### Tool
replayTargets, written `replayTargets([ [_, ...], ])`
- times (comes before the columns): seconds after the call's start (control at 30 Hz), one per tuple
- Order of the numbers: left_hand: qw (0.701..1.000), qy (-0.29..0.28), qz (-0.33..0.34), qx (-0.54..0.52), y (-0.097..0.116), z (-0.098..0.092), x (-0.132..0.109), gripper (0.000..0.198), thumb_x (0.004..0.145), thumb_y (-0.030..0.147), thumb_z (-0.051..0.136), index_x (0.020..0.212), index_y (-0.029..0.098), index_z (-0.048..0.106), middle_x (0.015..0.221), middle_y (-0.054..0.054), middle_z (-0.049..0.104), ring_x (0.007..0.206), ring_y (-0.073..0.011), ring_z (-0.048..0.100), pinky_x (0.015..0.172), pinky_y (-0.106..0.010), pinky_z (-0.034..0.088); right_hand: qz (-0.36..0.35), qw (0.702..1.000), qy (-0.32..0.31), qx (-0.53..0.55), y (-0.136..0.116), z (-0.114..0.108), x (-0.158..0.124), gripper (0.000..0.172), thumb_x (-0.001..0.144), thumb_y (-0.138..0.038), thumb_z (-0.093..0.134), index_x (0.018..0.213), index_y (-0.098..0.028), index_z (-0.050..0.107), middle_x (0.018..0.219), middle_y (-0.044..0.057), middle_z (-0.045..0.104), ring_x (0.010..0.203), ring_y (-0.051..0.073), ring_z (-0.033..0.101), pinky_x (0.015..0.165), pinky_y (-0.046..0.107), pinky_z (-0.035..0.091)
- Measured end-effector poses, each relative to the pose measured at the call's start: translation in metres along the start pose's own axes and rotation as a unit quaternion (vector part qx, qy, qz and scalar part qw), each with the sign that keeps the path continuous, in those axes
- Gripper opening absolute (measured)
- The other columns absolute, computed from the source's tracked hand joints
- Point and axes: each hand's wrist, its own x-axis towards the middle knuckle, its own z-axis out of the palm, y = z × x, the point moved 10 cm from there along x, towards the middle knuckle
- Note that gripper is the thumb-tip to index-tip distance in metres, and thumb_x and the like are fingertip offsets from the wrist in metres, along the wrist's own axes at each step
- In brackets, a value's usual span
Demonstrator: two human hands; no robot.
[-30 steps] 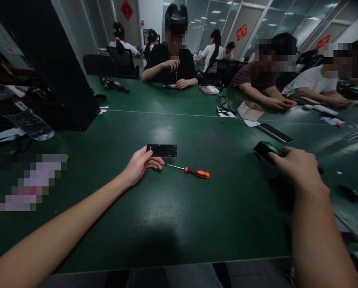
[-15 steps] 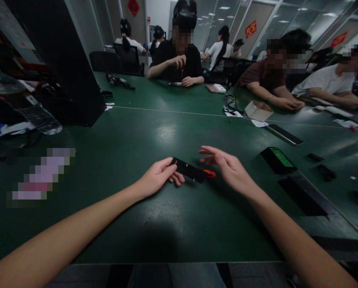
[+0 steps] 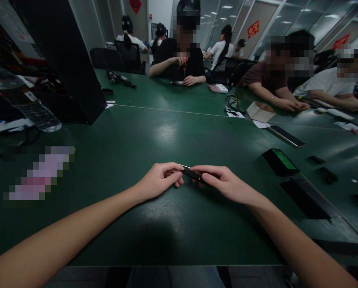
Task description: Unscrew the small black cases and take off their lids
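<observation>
Between my hands is a flat black rectangular piece (image 3: 193, 175), seen nearly edge-on, just above the green table (image 3: 167, 144). My left hand (image 3: 157, 181) pinches its left end between thumb and fingers. At the other end, my right hand (image 3: 228, 183) has closed its thumb and fingers on the piece. A thin bright line shows along its upper edge. The piece's exact kind cannot be made out, and both ends are partly covered by my fingers.
A plastic bottle (image 3: 31, 100) lies tilted at left beside a black upright panel (image 3: 67, 68). At right are a black device with a green screen (image 3: 282, 161), a dark flat panel (image 3: 305, 198), a phone (image 3: 287, 136) and an open carton (image 3: 260, 111). Co-workers sit opposite.
My right hand has moved in and taken hold of the black piece's right end. The piece has turned from broad face to edge, and its red loop is no longer visible.
</observation>
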Motion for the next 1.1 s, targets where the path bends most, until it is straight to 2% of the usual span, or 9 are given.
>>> replayTargets([
  [0.07, 1.000, 0.005, -0.003, -0.002, 0.000, -0.002, -0.001, 0.023, 0.096, 0.029, 0.058, 0.111, 0.014, 0.068, 0.084, -0.005, 0.070, 0.073, -0.0147, 0.066, 0.073, -0.028, 0.053, 0.007, 1.000, 0.000, 0.006, 0.002, -0.012, -0.003, 0.043, 0.095, -0.048, 0.060, 0.126, -0.020, 0.071, 0.102, 0.007, 0.077, 0.083, 0.019, 0.071, 0.079, 0.034, 0.059],
  [0.13, 1.000, 0.010, -0.009, 0.000, -0.001, -0.003, -0.001, 0.023, 0.096, 0.029, 0.058, 0.109, 0.014, 0.068, 0.083, -0.005, 0.070, 0.073, -0.0150, 0.067, 0.073, -0.028, 0.053, 0.014, 0.998, 0.055, -0.017, 0.006, -0.045, -0.009, 0.042, 0.093, -0.051, 0.061, 0.121, -0.021, 0.072, 0.101, 0.008, 0.077, 0.082, 0.021, 0.072, 0.079, 0.037, 0.059],
  [0.23, 1.000, 0.005, -0.015, 0.022, -0.001, -0.003, -0.002, 0.021, 0.096, 0.029, 0.057, 0.103, 0.014, 0.069, 0.083, -0.006, 0.070, 0.074, -0.0155, 0.067, 0.072, -0.028, 0.053, 0.044, 0.962, 0.251, -0.101, 0.018, -0.130, -0.039, 0.043, 0.090, -0.054, 0.061, 0.117, -0.022, 0.073, 0.098, 0.010, 0.077, 0.085, 0.024, 0.073, 0.082, 0.040, 0.058],
  [0.33, 0.999, -0.004, -0.011, 0.044, 0.000, -0.001, -0.002, 0.020, 0.096, 0.028, 0.057, 0.100, 0.014, 0.070, 0.082, -0.006, 0.071, 0.074, -0.0157, 0.067, 0.073, -0.028, 0.053, 0.142, 0.829, 0.465, -0.275, 0.035, -0.216, -0.100, 0.044, 0.086, -0.047, 0.066, 0.116, -0.016, 0.073, 0.102, 0.017, 0.077, 0.093, 0.028, 0.072, 0.089, 0.041, 0.054],
  [0.4, 0.999, -0.005, -0.010, 0.047, 0.001, -0.001, -0.001, 0.019, 0.096, 0.027, 0.057, 0.100, 0.014, 0.070, 0.082, -0.005, 0.071, 0.074, -0.0156, 0.067, 0.073, -0.028, 0.053, 0.243, 0.740, 0.503, -0.375, 0.055, -0.249, -0.133, 0.044, 0.086, -0.047, 0.067, 0.113, -0.014, 0.075, 0.100, 0.019, 0.077, 0.096, 0.032, 0.072, 0.091, 0.044, 0.051],
  [0.47, 0.999, -0.004, -0.013, 0.050, 0.001, -0.001, -0.001, 0.019, 0.096, 0.025, 0.056, 0.099, 0.013, 0.070, 0.082, -0.005, 0.071, 0.074, -0.0153, 0.067, 0.073, -0.028, 0.053, 0.323, 0.691, 0.495, -0.415, 0.078, -0.269, -0.154, 0.045, 0.084, -0.052, 0.066, 0.110, -0.017, 0.076, 0.101, 0.017, 0.078, 0.099, 0.036, 0.071, 0.086, 0.046, 0.052],
  [0.53, 0.998, -0.006, -0.017, 0.057, 0.000, -0.001, -0.001, 0.018, 0.096, 0.024, 0.055, 0.100, 0.013, 0.069, 0.083, -0.005, 0.071, 0.074, -0.0150, 0.067, 0.073, -0.028, 0.053, 0.367, 0.673, 0.479, -0.428, 0.096, -0.279, -0.165, 0.046, 0.081, -0.057, 0.065, 0.108, -0.021, 0.077, 0.104, 0.015, 0.078, 0.100, 0.039, 0.070, 0.079, 0.047, 0.052],
  [0.63, 0.998, -0.010, -0.014, 0.064, 0.001, 0.000, -0.002, 0.019, 0.097, 0.024, 0.055, 0.101, 0.012, 0.069, 0.083, -0.005, 0.071, 0.075, -0.0146, 0.067, 0.074, -0.028, 0.054, 0.391, 0.676, 0.455, -0.427, 0.108, -0.280, -0.166, 0.051, 0.078, -0.064, 0.063, 0.107, -0.025, 0.077, 0.107, 0.013, 0.078, 0.099, 0.040, 0.069, 0.072, 0.046, 0.053],
  [1.1, 0.998, -0.006, 0.007, 0.059, 0.003, -0.002, -0.001, 0.021, 0.098, 0.024, 0.053, 0.100, 0.011, 0.069, 0.082, -0.005, 0.071, 0.073, -0.0137, 0.067, 0.072, -0.027, 0.054, 0.392, 0.672, 0.428, -0.460, 0.116, -0.277, -0.157, 0.053, 0.076, -0.069, 0.058, 0.097, -0.025, 0.080, 0.094, 0.021, 0.076, 0.080, 0.043, 0.070, 0.057, 0.047, 0.048],
])
